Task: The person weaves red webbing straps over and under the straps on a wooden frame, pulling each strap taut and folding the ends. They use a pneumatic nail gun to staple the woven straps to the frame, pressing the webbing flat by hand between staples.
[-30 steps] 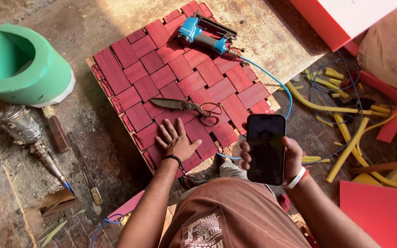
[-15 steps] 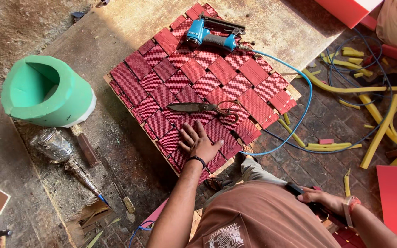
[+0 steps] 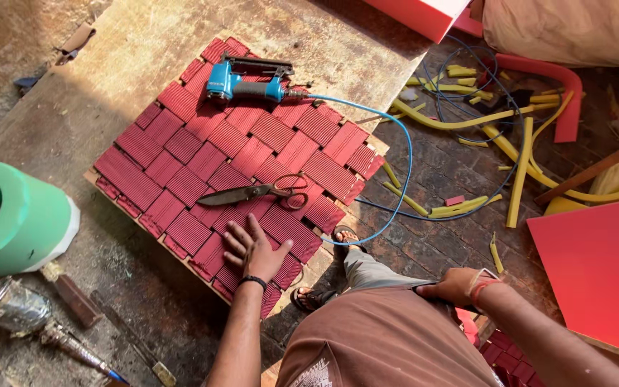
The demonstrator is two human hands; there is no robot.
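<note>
The left hand lies flat, palm down and fingers spread, on the near edge of a square panel of dark red ribbed tiles woven in a diamond pattern, gripping nothing. The panel rests on a worn wooden board. Just beyond the fingertips, a pair of dark metal scissors with looped handles lies on the tiles, blades closed. At the panel's far corner sits a blue pneumatic staple gun, its blue hose curling off onto the brick floor.

The right hand rests at the hip against the brown garment, fingers curled; whether it holds anything cannot be told. A green foam cylinder is cut off at the left edge. Yellow foam strips litter the floor at right.
</note>
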